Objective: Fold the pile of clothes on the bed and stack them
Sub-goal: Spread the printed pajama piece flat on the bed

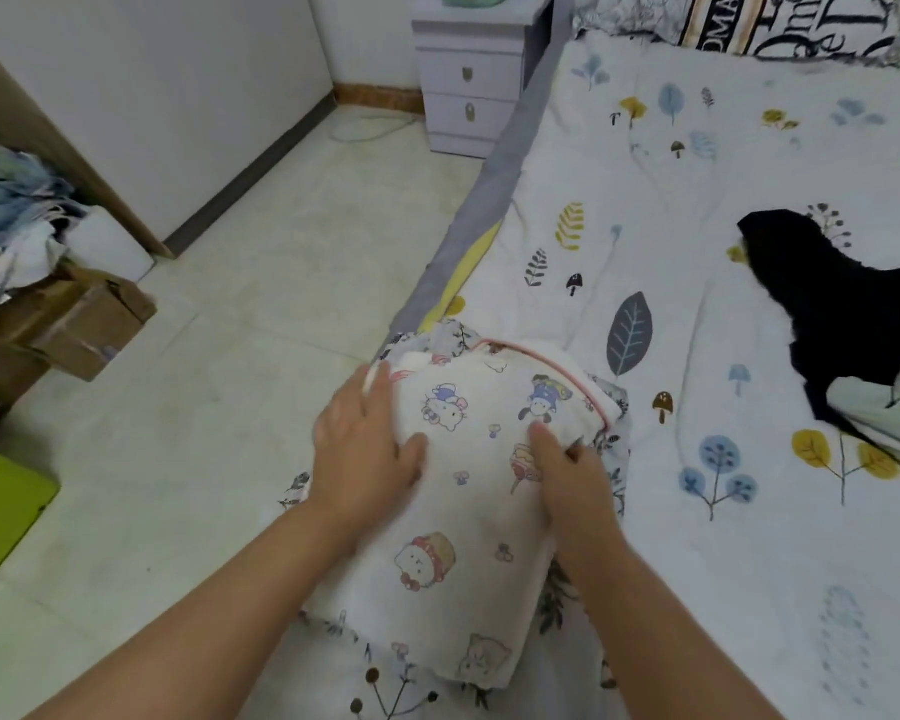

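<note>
Left hand (367, 452) flat, fingers straight, pressing on folded cartoon-print cloth (468, 511) at the near edge of the bed (723, 174). Right hand (575, 478) on the same cloth, fingers hidden, so grip cannot be told. Black garment (848, 309) unfolded, far right, well apart.

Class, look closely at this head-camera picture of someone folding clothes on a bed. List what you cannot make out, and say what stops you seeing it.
1. Black garment: head view, cut off by the right edge, so its type is unclear.
2. Floral garment under the folded cartoon-print garment: mostly covered by it.
3. Right hand: the fingertips tuck into the fabric edge, so its grip is unclear; the left hand lies flat.
4. Clothes heap at left: cut off by the edge.
</note>
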{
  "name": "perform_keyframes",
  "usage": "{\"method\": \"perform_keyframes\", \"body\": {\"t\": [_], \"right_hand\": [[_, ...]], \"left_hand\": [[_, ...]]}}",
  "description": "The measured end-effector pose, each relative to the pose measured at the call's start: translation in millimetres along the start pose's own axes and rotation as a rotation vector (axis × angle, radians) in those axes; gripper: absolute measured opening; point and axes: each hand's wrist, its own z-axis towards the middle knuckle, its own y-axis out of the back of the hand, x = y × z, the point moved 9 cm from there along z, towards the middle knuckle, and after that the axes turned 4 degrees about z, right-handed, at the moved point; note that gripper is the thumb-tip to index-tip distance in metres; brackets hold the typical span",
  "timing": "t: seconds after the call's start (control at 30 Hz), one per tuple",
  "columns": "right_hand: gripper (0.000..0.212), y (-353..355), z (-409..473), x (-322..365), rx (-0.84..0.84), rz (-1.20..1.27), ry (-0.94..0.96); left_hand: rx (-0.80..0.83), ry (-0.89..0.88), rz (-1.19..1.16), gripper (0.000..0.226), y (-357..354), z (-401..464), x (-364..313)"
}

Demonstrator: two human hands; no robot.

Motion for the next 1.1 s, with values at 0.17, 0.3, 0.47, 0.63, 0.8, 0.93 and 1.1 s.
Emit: {"method": "perform_keyframes", "body": {"t": [0.17, 0.3, 0.47, 0.63, 0.8, 0.93, 1.1], "right_hand": [[0.036, -11, 27, 40, -0.084, -0.27, 0.224], [0.048, -8, 25, 43, -0.066, -0.42, 0.389], [0.072, 10, 11, 59, -0.35, -0.502, 0.463], [0.074, -69, 11, 29, -0.08, -1.146, 0.657], [0.074, -58, 63, -30, 0.084, -1.38, 0.417], [0.071, -64, 58, -20, 0.138, -1.379, 0.37], [0.06, -65, -23, 18, -0.14, -1.168, 0.702]], "left_hand": [[0.086, -0.25, 0.225, 0.067, -41, 0, -42], [0.183, -0.24, 0.278, 0.061, -71, 3, -24], [0.158, -0.28, 0.218, 0.06, -73, 14, -29], [0.059, -0.279, 0.276, 0.071, -70, 32, -20], [0.202, -0.213, 0.295, 0.06, -118, 41, 3], [0.32, -0.208, 0.306, 0.058, -114, 42, -1], [0.079, -0.105, 0.283, 0.057, -52, 13, 8]]}}
